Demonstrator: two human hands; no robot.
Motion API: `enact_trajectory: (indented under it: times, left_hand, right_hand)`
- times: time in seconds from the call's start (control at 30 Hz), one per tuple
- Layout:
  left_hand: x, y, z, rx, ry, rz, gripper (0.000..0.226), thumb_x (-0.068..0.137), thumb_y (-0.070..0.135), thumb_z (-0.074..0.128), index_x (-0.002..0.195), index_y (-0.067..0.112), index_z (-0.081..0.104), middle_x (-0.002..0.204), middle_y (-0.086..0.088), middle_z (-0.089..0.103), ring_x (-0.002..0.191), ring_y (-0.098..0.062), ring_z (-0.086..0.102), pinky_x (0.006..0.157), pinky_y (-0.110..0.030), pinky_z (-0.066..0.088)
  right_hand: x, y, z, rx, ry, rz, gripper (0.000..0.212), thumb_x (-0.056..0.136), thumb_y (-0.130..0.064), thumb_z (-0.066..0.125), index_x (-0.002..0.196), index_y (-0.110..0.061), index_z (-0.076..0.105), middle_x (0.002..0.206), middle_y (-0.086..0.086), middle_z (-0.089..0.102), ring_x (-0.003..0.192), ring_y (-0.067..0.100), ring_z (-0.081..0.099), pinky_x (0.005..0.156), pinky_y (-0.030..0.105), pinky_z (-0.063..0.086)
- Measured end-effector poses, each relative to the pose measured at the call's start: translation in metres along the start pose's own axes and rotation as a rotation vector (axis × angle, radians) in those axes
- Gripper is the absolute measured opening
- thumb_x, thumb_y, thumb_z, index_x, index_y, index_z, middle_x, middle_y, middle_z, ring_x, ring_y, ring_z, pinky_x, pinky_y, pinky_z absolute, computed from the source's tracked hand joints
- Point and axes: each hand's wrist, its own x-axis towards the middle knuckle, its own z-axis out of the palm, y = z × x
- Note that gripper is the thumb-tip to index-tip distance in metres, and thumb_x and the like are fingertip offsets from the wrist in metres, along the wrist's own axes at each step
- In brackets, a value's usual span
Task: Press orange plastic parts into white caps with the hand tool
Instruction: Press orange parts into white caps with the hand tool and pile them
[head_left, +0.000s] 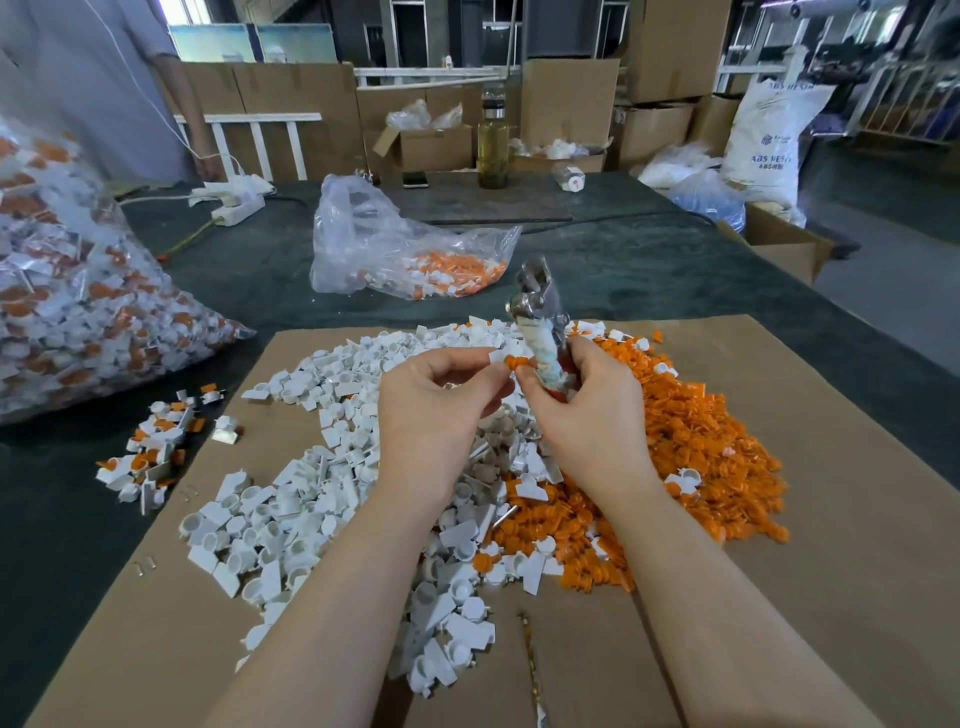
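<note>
- A cardboard sheet (779, 415) is spread over the table, bearing a white caps pile (311, 493) on the left and an orange parts pile (701, 441) on the right.
- A hand tool (540, 312), head upward, is gripped by the curled right hand (587, 405).
- A white cap (497, 356) with an orange part (514, 362) is pinched by the left hand (436, 400) just beside the tool.

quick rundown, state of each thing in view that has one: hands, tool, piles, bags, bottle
left hand: pinches a white cap with an orange part
right hand: grips the hand tool, head up
white caps pile: loose on cardboard
orange parts pile: loose on cardboard
big bag: full, lying down
small bag: open, partly filled
bottle: upright, capped
</note>
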Motion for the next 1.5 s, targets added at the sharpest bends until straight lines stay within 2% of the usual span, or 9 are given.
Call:
enact_trajectory:
  times: [0.37,0.57,0.77,1.0,1.23,1.5]
  left_hand:
    - [-0.0011,-0.0040,0.0008,0.079,-0.017,0.067,0.015,0.079,0.007,0.080,0.084,0.021,0.077,0.075,0.002,0.076,0.074,-0.016,0.074,0.077,-0.035,0.061]
    - [-0.0011,-0.0030,0.0011,0.096,-0.016,0.072,0.017,0.078,0.008,0.081,0.082,0.024,0.076,0.076,0.003,0.075,0.077,-0.019,0.074,0.081,-0.042,0.061]
    - [-0.0031,-0.0010,0.0021,0.146,-0.007,0.088,0.015,0.079,0.012,0.081,0.086,0.024,0.077,0.079,0.005,0.076,0.080,-0.018,0.074,0.082,-0.042,0.060]
    - [-0.0049,0.0014,0.0029,0.210,-0.001,0.110,0.013,0.080,0.013,0.081,0.089,0.022,0.078,0.080,0.008,0.076,0.078,-0.011,0.073,0.080,-0.033,0.060]
    - [-0.0054,0.0018,0.0025,0.270,-0.006,0.156,0.016,0.080,0.014,0.081,0.083,0.029,0.076,0.077,0.014,0.075,0.072,0.000,0.070,0.066,-0.011,0.053]
    - [-0.0057,0.0023,0.0043,0.277,0.017,0.168,0.015,0.081,0.013,0.080,0.085,0.027,0.076,0.077,0.015,0.074,0.071,0.003,0.068,0.062,-0.006,0.048]
  right_hand:
    - [-0.0013,0.0019,0.0032,-0.026,0.021,0.009,0.018,0.087,-0.029,0.070,0.081,-0.026,0.054,0.066,-0.017,0.053,0.060,0.003,0.051,0.053,0.017,0.032]
    - [-0.0008,0.0020,0.0034,-0.021,0.017,0.013,0.016,0.087,-0.028,0.071,0.082,-0.026,0.055,0.068,-0.017,0.055,0.062,0.003,0.054,0.053,0.017,0.034]
    - [-0.0013,0.0020,0.0033,-0.013,0.021,0.012,0.016,0.087,-0.027,0.071,0.082,-0.026,0.055,0.068,-0.017,0.054,0.062,0.004,0.054,0.053,0.017,0.035]
    - [-0.0013,0.0008,0.0037,-0.024,0.024,0.011,0.015,0.087,-0.026,0.071,0.085,-0.026,0.056,0.070,-0.019,0.055,0.066,0.005,0.056,0.054,0.017,0.038]
    - [-0.0005,0.0001,0.0018,-0.028,0.009,0.002,0.014,0.087,-0.025,0.071,0.087,-0.024,0.057,0.073,-0.019,0.054,0.069,0.005,0.057,0.058,0.021,0.042]
    - [0.0024,-0.0005,-0.0007,0.013,-0.040,0.015,0.010,0.088,-0.025,0.070,0.089,-0.024,0.060,0.075,-0.016,0.059,0.072,0.007,0.060,0.059,0.023,0.045]
